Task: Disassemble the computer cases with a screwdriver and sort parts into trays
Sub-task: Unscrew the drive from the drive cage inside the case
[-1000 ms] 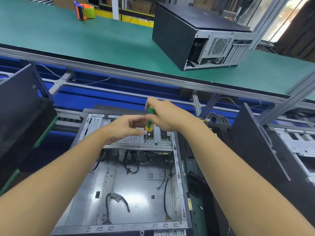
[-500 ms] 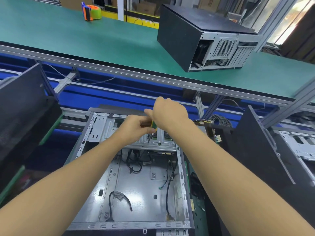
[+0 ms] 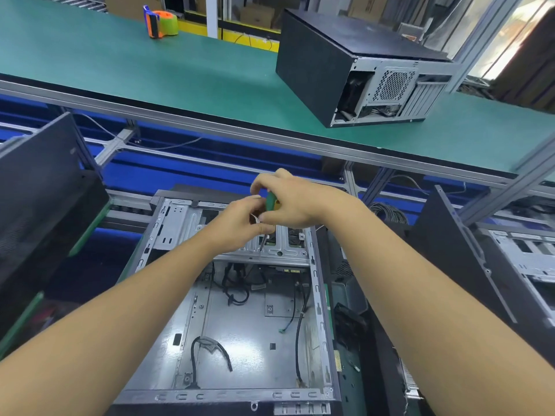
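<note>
An open grey computer case (image 3: 168, 334) lies in front of me, its inside showing loose black cables (image 3: 210, 349). A green and yellow screwdriver (image 3: 271, 203) stands nearly upright over the drive bracket (image 3: 288, 250) at the case's far end, its tip down on the bracket. My right hand (image 3: 295, 202) grips the handle from above. My left hand (image 3: 240, 226) curls round the lower handle and shaft, hiding most of the shaft.
A closed black computer case (image 3: 315, 61) lies on the green bench (image 3: 120, 61) beyond. An orange and green tape dispenser (image 3: 160, 22) stands far left on it. Black panels (image 3: 36, 193) lean at left, another panel (image 3: 444, 250) and an open case (image 3: 528, 259) at right.
Both hands stay on the screwdriver over the bracket. The right hand has shifted its grip on the handle and the left hand has closed up against it. The view drifted slightly.
</note>
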Demonstrator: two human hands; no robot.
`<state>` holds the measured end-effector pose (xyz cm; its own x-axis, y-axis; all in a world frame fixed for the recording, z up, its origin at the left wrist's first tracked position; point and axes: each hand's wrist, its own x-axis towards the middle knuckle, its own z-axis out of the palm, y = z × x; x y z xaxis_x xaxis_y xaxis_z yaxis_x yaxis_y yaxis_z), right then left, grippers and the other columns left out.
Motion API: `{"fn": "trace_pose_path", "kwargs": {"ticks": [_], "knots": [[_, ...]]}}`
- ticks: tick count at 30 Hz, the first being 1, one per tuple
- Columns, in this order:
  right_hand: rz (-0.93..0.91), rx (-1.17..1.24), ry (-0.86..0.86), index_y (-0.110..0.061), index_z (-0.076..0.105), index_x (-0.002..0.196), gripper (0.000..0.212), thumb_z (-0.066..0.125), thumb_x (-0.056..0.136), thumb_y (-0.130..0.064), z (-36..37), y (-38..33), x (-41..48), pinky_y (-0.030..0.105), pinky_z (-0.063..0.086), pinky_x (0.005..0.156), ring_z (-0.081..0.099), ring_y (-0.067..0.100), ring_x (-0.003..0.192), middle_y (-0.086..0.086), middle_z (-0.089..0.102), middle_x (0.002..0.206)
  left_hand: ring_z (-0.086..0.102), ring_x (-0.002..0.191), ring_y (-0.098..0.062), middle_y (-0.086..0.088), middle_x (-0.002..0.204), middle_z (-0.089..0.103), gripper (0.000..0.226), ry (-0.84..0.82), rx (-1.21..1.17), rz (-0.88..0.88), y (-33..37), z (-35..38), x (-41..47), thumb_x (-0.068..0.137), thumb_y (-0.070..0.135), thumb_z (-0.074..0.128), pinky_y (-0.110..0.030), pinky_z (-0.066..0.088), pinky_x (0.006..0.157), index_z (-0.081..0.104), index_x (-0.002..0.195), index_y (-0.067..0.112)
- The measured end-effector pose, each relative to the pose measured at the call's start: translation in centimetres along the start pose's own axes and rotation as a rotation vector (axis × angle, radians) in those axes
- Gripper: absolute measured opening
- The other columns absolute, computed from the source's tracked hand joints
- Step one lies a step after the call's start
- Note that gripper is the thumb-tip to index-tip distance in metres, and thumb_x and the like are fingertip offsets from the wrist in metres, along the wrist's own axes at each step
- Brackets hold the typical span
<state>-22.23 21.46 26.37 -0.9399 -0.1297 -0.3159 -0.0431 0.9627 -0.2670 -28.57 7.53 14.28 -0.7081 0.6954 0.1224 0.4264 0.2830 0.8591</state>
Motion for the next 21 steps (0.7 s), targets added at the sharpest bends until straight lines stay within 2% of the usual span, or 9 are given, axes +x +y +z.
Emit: {"fn": "trace_pose_path", "kwargs": {"ticks": [2, 4, 7, 10, 13, 15, 17, 19, 21], "knots": [[0.126, -0.029, 0.066, -0.020, 0.044, 0.123, 0.044, 0.046, 0.096, -0.054, 0.3, -0.6, 0.1, 0.043, 0.047, 0.077, 0.054, 0.026, 0.089, 0.003, 0.047, 0.111, 0.051, 0.069, -0.004, 0.011, 0.081, 0.060, 0.022, 0.062, 0.021, -0.006, -0.1, 0.6, 0.0, 0.081, 0.022, 0.080, -0.016, 0.042, 0.064, 0.059, 0.083, 0.030], [0.240, -0.089, 0.146, -0.016, 0.045, 0.114, 0.046, 0.035, 0.101, -0.058, 0.7, -1.3, 0.5, 0.041, 0.040, 0.068, 0.052, 0.029, 0.085, 0.003, 0.047, 0.095, 0.055, 0.074, -0.009, 0.003, 0.085, 0.062, 0.025, 0.108, 0.049, -0.057, 0.1, 1.2, 0.1, 0.078, 0.029, 0.083, -0.023, 0.047, 0.068, 0.060, 0.087, 0.028], [0.205, -0.144, 0.187, -0.014, 0.043, 0.105, 0.027, 0.035, 0.106, -0.040, 1.2, -1.6, 0.9, 0.040, 0.040, 0.068, 0.052, 0.031, 0.083, 0.006, 0.051, 0.096, 0.064, 0.093, -0.014, 0.002, 0.098, 0.067, 0.033, 0.053, -0.018, -0.126, 0.3, 0.7, 0.0, 0.079, 0.028, 0.083, -0.031, 0.052, 0.082, 0.057, 0.099, 0.030], [0.091, -0.096, 0.087, -0.020, 0.050, 0.112, 0.012, 0.044, 0.102, -0.021, 0.6, -1.4, 0.8, 0.039, 0.047, 0.072, 0.057, 0.027, 0.086, 0.005, 0.050, 0.111, 0.067, 0.099, -0.004, 0.014, 0.100, 0.073, 0.032, -0.064, -0.246, -0.095, 0.1, -0.4, -0.6, 0.087, 0.008, 0.074, -0.019, 0.052, 0.087, 0.062, 0.105, 0.032], [0.032, -0.045, -0.002, -0.026, 0.052, 0.105, 0.020, 0.051, 0.094, -0.009, -0.2, -1.3, 0.6, 0.031, 0.037, 0.060, 0.052, 0.020, 0.077, 0.001, 0.039, 0.108, 0.069, 0.087, 0.005, 0.022, 0.088, 0.074, 0.028, -0.041, -0.219, -0.083, 0.0, -0.7, -0.7, 0.085, 0.001, 0.074, -0.007, 0.047, 0.077, 0.067, 0.094, 0.026], [0.047, -0.021, -0.005, -0.027, 0.051, 0.116, 0.023, 0.055, 0.095, -0.020, 0.0, -1.3, 0.5, 0.036, 0.044, 0.069, 0.054, 0.025, 0.087, 0.003, 0.043, 0.114, 0.061, 0.068, 0.008, 0.028, 0.074, 0.068, 0.024, 0.031, -0.070, -0.083, 0.1, -0.5, -0.5, 0.078, 0.013, 0.083, -0.006, 0.042, 0.063, 0.066, 0.087, 0.027], [0.139, 0.003, 0.051, -0.021, 0.044, 0.129, 0.042, 0.053, 0.097, -0.047, 0.3, -1.6, 0.6, 0.042, 0.048, 0.076, 0.056, 0.029, 0.093, 0.005, 0.049, 0.114, 0.054, 0.064, -0.001, 0.016, 0.074, 0.065, 0.031, 0.071, 0.027, -0.106, 0.2, 0.1, -0.1, 0.072, 0.026, 0.087, -0.015, 0.040, 0.057, 0.063, 0.091, 0.022], [0.285, -0.022, 0.142, -0.013, 0.043, 0.126, 0.056, 0.044, 0.097, -0.062, 0.6, -2.1, 0.7, 0.039, 0.040, 0.062, 0.053, 0.029, 0.086, 0.005, 0.048, 0.100, 0.057, 0.073, -0.012, 0.002, 0.084, 0.064, 0.040, 0.073, 0.090, -0.170, 0.5, 0.7, 0.3, 0.070, 0.035, 0.088, -0.026, 0.046, 0.063, 0.061, 0.093, 0.017], [0.320, -0.111, 0.191, -0.010, 0.045, 0.120, 0.046, 0.040, 0.103, -0.052, 1.0, -2.2, 1.0, 0.037, 0.034, 0.059, 0.050, 0.029, 0.083, 0.005, 0.049, 0.095, 0.060, 0.077, -0.014, 0.001, 0.088, 0.064, 0.042, 0.046, 0.132, -0.187, 0.6, 0.8, 0.5, 0.070, 0.038, 0.087, -0.028, 0.048, 0.065, 0.059, 0.093, 0.016]]}}
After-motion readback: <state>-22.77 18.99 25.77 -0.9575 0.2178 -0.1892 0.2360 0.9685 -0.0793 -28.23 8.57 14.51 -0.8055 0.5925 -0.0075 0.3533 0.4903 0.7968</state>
